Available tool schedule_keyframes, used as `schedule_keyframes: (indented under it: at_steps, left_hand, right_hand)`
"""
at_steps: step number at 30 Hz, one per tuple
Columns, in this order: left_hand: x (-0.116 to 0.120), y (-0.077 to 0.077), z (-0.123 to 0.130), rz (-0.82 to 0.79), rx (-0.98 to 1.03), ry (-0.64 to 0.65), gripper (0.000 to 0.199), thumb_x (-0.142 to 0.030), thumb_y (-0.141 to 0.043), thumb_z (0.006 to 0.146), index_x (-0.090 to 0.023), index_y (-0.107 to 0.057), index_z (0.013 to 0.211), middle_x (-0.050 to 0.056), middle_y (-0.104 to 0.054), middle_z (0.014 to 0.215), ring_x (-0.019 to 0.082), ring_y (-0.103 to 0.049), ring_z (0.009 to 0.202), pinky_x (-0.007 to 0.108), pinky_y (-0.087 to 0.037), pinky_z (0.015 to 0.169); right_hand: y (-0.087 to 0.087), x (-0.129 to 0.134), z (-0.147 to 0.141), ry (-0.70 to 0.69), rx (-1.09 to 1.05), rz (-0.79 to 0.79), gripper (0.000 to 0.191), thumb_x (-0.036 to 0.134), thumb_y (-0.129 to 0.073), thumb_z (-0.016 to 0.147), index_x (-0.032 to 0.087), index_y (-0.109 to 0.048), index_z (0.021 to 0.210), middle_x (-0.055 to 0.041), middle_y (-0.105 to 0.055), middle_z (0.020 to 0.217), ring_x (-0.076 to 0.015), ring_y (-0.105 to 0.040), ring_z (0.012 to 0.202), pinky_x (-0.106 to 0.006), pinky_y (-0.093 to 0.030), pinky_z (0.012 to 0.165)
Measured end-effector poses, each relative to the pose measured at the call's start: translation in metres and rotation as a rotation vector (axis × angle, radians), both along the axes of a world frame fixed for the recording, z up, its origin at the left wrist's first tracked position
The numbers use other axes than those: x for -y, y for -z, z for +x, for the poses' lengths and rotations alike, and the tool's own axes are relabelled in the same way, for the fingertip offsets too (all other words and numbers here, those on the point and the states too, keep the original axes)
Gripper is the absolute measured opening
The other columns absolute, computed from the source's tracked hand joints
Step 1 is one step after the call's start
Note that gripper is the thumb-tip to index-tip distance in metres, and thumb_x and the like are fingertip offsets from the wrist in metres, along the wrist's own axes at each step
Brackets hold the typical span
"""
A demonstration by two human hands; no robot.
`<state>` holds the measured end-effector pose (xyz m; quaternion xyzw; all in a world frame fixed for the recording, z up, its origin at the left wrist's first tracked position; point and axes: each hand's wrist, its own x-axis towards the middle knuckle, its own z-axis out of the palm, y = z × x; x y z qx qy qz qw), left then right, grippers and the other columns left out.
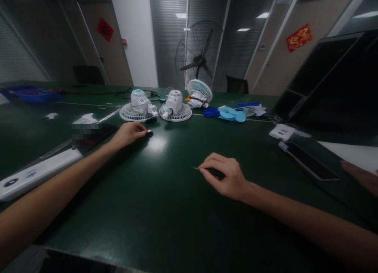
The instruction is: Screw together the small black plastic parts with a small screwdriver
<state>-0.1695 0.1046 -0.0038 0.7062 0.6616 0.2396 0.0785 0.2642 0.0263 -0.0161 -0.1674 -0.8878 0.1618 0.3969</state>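
My left hand [130,133] reaches forward over the green table, thumb and fingers pinched at a small black piece [150,134] with a shiny spot; its kind is too small to make out. My right hand [226,176] is closed round a screwdriver [217,173], whose thin metal tip points left. Most of its dark handle is hidden in the palm. Just beyond my left hand, a white fan head [140,102] lies grille down. Beside it lies a second fan head [175,103], and a third fan head [200,92] leans tilted at the back.
Light-blue fan blades [232,114] lie near blue gloves [211,112]. At left are a long white case [41,172] and a blue basket [38,95]. A phone [311,160], a white box [282,132] and another person's hand [358,176] are at right, below a large dark monitor [333,80].
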Motion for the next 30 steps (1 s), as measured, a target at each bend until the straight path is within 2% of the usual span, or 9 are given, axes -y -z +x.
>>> schedule_keyframes:
  at_steps: [8, 13, 17, 20, 25, 27, 30]
  left_hand:
    - [0.001, 0.001, 0.0, 0.026, -0.009, 0.03, 0.048, -0.061, -0.067, 0.086, -0.019, -0.078, 0.105, 0.01, -0.077, 0.099, 0.024, -0.068, 0.08, 0.031, -0.047, 0.067]
    - [0.001, 0.005, 0.003, 0.045, 0.01, 0.106, 0.05, -0.058, -0.067, 0.087, -0.021, -0.073, 0.12, 0.009, -0.076, 0.108, 0.024, -0.068, 0.09, 0.032, -0.051, 0.075]
    - [0.003, 0.005, 0.013, 0.018, 0.017, 0.183, 0.042, -0.053, -0.07, 0.088, -0.021, -0.076, 0.115, 0.008, -0.076, 0.107, 0.024, -0.069, 0.094, 0.033, -0.053, 0.08]
    - [0.014, 0.002, 0.035, -0.015, 0.008, 0.33, 0.037, -0.047, -0.068, 0.093, -0.023, -0.076, 0.12, 0.007, -0.075, 0.109, 0.023, -0.07, 0.095, 0.034, -0.054, 0.082]
    - [0.042, 0.0, 0.085, 0.024, 0.004, 0.696, 0.029, -0.036, -0.058, 0.104, -0.025, -0.074, 0.126, 0.008, -0.073, 0.122, 0.023, -0.068, 0.111, 0.037, -0.052, 0.097]
    - [0.052, 0.001, 0.102, 0.053, -0.02, 0.785, 0.026, -0.033, -0.059, 0.105, -0.026, -0.074, 0.124, 0.007, -0.074, 0.123, 0.023, -0.068, 0.113, 0.038, -0.051, 0.101]
    - [0.064, 0.002, 0.118, 0.074, -0.042, 0.858, 0.021, -0.03, -0.06, 0.104, -0.024, -0.074, 0.119, 0.007, -0.074, 0.121, 0.022, -0.068, 0.111, 0.038, -0.051, 0.1]
  right_hand:
    - [0.0, 0.0, 0.0, -0.001, 0.008, -0.01, 0.011, 0.018, -0.064, 0.1, 0.016, -0.073, 0.106, -0.0047, -0.069, 0.095, -0.0122, -0.065, 0.075, -0.023, -0.055, 0.059]
    - [0.0, 0.0, -0.001, 0.005, 0.011, -0.011, 0.011, 0.019, -0.064, 0.1, 0.016, -0.073, 0.105, -0.0051, -0.07, 0.095, -0.0132, -0.065, 0.076, -0.024, -0.055, 0.06]
    - [0.001, 0.0, 0.0, 0.018, 0.023, -0.015, 0.013, 0.021, -0.062, 0.101, 0.017, -0.074, 0.105, -0.0052, -0.07, 0.095, -0.0135, -0.066, 0.076, -0.025, -0.056, 0.061]
    - [0.001, -0.001, 0.0, 0.043, 0.054, -0.027, 0.014, 0.022, -0.062, 0.102, 0.016, -0.074, 0.106, -0.0056, -0.07, 0.096, -0.014, -0.066, 0.077, -0.025, -0.056, 0.062]
    - [-0.001, -0.002, -0.002, 0.086, 0.138, -0.042, 0.015, 0.022, -0.061, 0.102, 0.017, -0.074, 0.108, -0.0061, -0.071, 0.1, -0.0148, -0.068, 0.081, -0.026, -0.058, 0.067]
    - [-0.001, -0.003, -0.002, 0.089, 0.172, -0.037, 0.014, 0.022, -0.062, 0.102, 0.017, -0.074, 0.108, -0.0063, -0.071, 0.101, -0.0148, -0.068, 0.082, -0.025, -0.058, 0.067]
    - [0.001, -0.003, -0.003, 0.092, 0.212, -0.014, 0.013, 0.022, -0.063, 0.101, 0.017, -0.074, 0.107, -0.0061, -0.071, 0.1, -0.0149, -0.068, 0.081, -0.026, -0.057, 0.068]
